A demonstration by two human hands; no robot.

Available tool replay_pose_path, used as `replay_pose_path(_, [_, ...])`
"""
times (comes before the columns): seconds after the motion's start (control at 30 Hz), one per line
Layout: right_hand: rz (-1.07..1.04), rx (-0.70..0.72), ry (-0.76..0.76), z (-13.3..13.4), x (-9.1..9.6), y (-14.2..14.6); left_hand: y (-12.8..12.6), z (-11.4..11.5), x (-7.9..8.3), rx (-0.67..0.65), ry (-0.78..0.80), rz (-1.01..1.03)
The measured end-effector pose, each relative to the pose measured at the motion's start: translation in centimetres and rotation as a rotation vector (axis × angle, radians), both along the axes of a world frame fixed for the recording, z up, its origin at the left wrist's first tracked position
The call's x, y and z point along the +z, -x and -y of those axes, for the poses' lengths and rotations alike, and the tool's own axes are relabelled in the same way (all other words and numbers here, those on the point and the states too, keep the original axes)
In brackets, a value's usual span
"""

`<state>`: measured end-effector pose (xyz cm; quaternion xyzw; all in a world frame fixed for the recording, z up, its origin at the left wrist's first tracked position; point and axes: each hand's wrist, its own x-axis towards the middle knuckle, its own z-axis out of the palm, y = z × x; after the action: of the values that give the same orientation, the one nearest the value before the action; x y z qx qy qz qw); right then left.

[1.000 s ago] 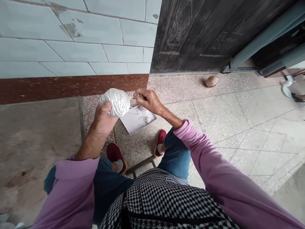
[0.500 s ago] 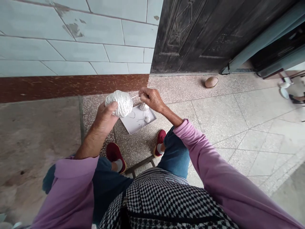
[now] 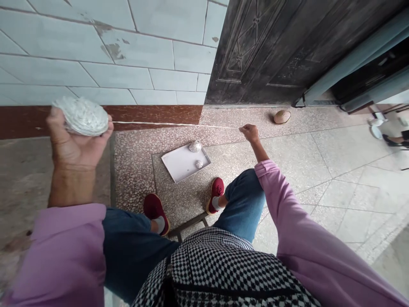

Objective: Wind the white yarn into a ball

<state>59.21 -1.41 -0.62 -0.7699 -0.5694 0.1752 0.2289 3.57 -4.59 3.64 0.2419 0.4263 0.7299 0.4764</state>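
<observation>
My left hand (image 3: 75, 147) is raised at the left and closed around a white ball of thread (image 3: 81, 116). A taut strand of the thread (image 3: 175, 124) runs level from the ball to my right hand (image 3: 249, 132), which pinches its end out to the right. Below the strand, on the floor, lies a white tray (image 3: 179, 165) with two small white thread balls: one (image 3: 194, 146) at its far edge and a smaller thread ball (image 3: 199, 163) near its right side.
I sit on a low stool with red shoes (image 3: 155, 209) on a speckled floor. A tiled wall with a red skirting (image 3: 159, 113) is ahead, a dark door (image 3: 271, 47) to its right. A round tan object (image 3: 281, 116) lies by the door. Another person's feet (image 3: 388, 134) show at far right.
My hands have moved apart: the left carried the ball up and left, the right drew out to the right, and a long strand unwound between them.
</observation>
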Motion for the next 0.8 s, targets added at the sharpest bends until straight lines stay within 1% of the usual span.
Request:
replay_pose_path(0.07, [0.019,-0.054,0.037,-0.3,-0.4,0.2,-0.3,0.1,0.0,-0.009,-0.014,-0.012])
replay_pose_path(0.13, [0.026,-0.084,0.081,-0.6,-0.6,0.9,-0.7,0.1,0.2,0.003,-0.072,-0.03])
replay_pose_path(0.2, [0.011,-0.061,0.141,-0.7,-0.5,1.9,-0.8,0.1,0.4,0.006,-0.123,-0.006])
replay_pose_path(0.3, [-0.059,0.042,0.22,-0.7,0.2,4.3,-0.9,-0.4,0.3,-0.018,-0.136,0.067])
replay_pose_path(0.37, [-0.134,0.135,0.226,-1.1,1.0,6.9,-1.3,-0.9,0.0,-0.025,-0.112,0.094])
replay_pose_path(0.47, [-0.318,0.301,0.181,-2.2,2.4,13.0,-3.0,-1.7,-0.7,-0.074,-0.091,0.11])
replay_pose_path(0.5, [-0.417,0.377,0.164,-2.6,2.7,15.4,-3.8,-1.9,-0.9,-0.107,-0.085,0.108])
replay_pose_path(0.53, [-0.607,0.478,0.151,-2.9,3.0,18.0,-4.6,-2.1,-1.2,-0.144,-0.08,0.101])
replay_pose_path(0.57, [-0.693,0.546,0.158,-3.0,3.2,20.5,-5.4,-2.1,-1.4,-0.184,-0.073,0.091])
replay_pose_path(0.6, [-0.769,0.59,0.174,-2.9,3.4,22.8,-6.1,-2.2,-1.6,-0.217,-0.065,0.077])
replay_pose_path(0.63, [-0.894,0.613,0.197,-2.7,3.4,24.8,-6.8,-2.2,-1.7,-0.239,-0.059,0.063])
replay_pose_path(0.67, [-0.987,0.63,0.231,-2.3,3.3,26.5,-7.2,-2.1,-1.9,-0.249,-0.055,0.051])
replay_pose_path(0.73, [-1.115,0.65,0.316,-1.3,3.0,28.4,-7.5,-2.1,-1.9,-0.257,-0.049,0.042])
replay_pose_path(0.8, [-1.111,0.648,0.354,-0.6,2.6,28.3,-6.8,-2.1,-1.8,-0.235,-0.05,0.051])
